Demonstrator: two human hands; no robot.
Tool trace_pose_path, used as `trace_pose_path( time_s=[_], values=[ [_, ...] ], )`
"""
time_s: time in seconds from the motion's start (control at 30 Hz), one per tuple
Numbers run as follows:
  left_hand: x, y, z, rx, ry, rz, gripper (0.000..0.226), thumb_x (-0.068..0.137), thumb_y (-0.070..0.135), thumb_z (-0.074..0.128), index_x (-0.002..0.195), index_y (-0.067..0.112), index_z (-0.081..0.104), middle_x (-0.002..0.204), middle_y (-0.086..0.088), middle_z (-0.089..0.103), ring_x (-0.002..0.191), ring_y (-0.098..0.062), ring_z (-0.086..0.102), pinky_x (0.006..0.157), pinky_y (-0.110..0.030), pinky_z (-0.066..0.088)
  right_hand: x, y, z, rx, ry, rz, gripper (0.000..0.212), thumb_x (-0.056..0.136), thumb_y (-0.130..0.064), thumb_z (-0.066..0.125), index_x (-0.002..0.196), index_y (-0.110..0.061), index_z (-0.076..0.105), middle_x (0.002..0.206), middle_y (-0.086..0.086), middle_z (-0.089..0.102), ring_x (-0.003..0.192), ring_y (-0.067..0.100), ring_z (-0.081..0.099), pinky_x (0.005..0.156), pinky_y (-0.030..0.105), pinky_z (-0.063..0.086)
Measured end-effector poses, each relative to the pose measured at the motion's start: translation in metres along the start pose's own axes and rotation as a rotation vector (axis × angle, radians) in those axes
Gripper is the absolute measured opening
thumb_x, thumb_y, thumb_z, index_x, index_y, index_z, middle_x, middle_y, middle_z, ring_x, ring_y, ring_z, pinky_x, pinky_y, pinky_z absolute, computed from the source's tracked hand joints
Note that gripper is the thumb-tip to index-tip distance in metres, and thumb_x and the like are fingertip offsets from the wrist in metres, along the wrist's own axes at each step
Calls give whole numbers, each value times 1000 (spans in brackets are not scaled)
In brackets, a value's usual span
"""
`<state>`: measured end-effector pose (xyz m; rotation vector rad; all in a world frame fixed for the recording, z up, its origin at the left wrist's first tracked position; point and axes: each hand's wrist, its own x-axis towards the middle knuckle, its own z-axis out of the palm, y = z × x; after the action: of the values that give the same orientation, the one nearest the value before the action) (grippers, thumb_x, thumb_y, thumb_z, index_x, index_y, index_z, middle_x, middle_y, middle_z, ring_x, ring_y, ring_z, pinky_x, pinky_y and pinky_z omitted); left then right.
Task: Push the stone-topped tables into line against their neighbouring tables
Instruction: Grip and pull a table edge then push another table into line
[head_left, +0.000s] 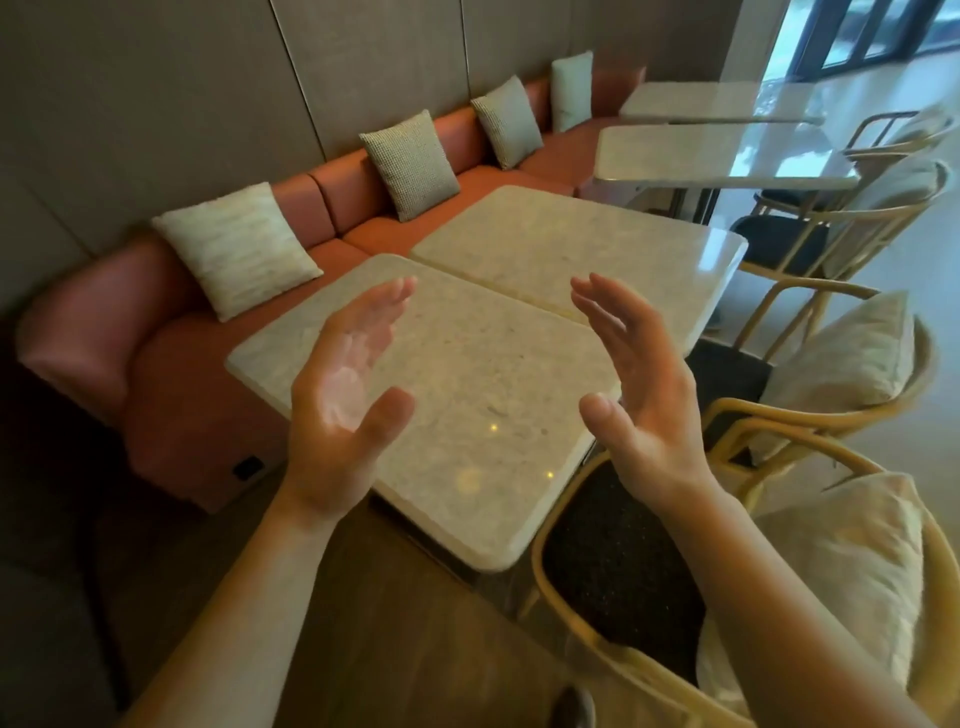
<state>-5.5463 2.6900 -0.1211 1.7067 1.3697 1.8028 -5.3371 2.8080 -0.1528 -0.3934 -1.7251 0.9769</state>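
Observation:
Two square stone-topped tables stand edge to edge in front of me. The near table (478, 395) meets the second table (582, 249) along a narrow seam, and the second one juts out farther to the right. My left hand (345, 395) and my right hand (631, 379) hover above the near table with palms facing each other and fingers spread. Neither hand touches the stone. Two more stone-topped tables (711, 150) (711, 101) stand farther back, apart from the near pair.
A long orange bench sofa (197, 405) with several pale cushions (234, 249) runs along the wall on the left. Wooden chairs with cushions (727, 597) (831, 374) line the right side, close to the tables. Wooden floor (395, 623) lies below my arms.

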Motion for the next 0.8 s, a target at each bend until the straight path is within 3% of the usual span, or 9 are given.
trace_pose_path(
  time_s=[0.17, 0.43, 0.8],
  values=[
    [20, -13, 43, 16, 33, 34, 75, 91, 75, 61, 147, 27, 48, 156, -8, 53, 152, -29, 47, 125, -51, 37, 19, 11, -40, -22, -73, -36, 88, 90, -77, 63, 153, -18, 43, 157, 3, 54, 149, 24, 51, 122, 55, 43],
    [52, -32, 135, 0, 77, 7, 74, 92, 73, 60, 147, 25, 47, 156, -8, 53, 151, -30, 48, 125, -56, 38, 45, 28, -136, -127, -174, -7, 93, 93, -70, 65, 155, -6, 41, 159, 9, 52, 149, 22, 51, 123, 52, 43],
    [50, 16, 233, 87, 178, -8, 72, 90, 74, 64, 145, 31, 50, 155, -5, 56, 151, -26, 49, 126, -53, 37, 45, 34, -224, -14, -252, -36, 90, 95, -71, 60, 154, -7, 42, 159, 9, 52, 146, 18, 54, 121, 47, 46]
  ],
)
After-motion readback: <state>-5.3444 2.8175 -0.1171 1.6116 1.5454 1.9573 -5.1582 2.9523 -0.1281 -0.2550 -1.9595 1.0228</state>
